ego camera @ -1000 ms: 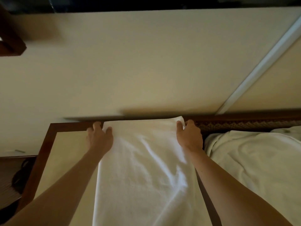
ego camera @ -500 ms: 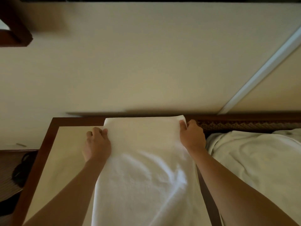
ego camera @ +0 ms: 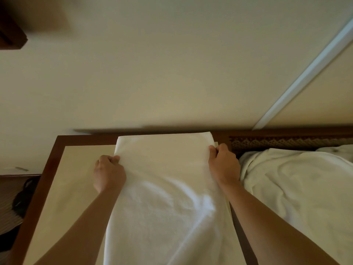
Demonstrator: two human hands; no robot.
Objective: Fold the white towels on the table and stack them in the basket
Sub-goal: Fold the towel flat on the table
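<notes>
Seen from the head camera, a long white terry towel [ego camera: 164, 188] lies lengthwise down a bench with a dark brown wooden frame and a pale cream inset top [ego camera: 76, 180], its far end reaching the bench's far edge against a plain cream wall [ego camera: 152, 73]. The person's left hand [ego camera: 108, 174] pinches the towel's left edge, the grip closed with fingers curled over the cloth and knuckles up. The right hand [ego camera: 224, 164] clasps the towel's right edge at about the same distance along, that grip also closed, the thumb on top of the fabric. Both bare forearms run in from the lower corners of the frame. The stretch of towel beyond the hands lies flat and smooth; the part nearer the camera is rumpled, with a bright crease running diagonally toward the lower edge. To the right of the bench, just beside the right forearm, a heap of loose white towels [ego camera: 298, 184] lies crumpled, and behind it runs a strip of brown woven lattice [ego camera: 282, 143] below the wall. A white trim strip [ego camera: 305, 73] crosses the wall diagonally at upper right. At far left, below the bench's level, a dark object [ego camera: 24, 197] sits in shadow, too dim to identify.
</notes>
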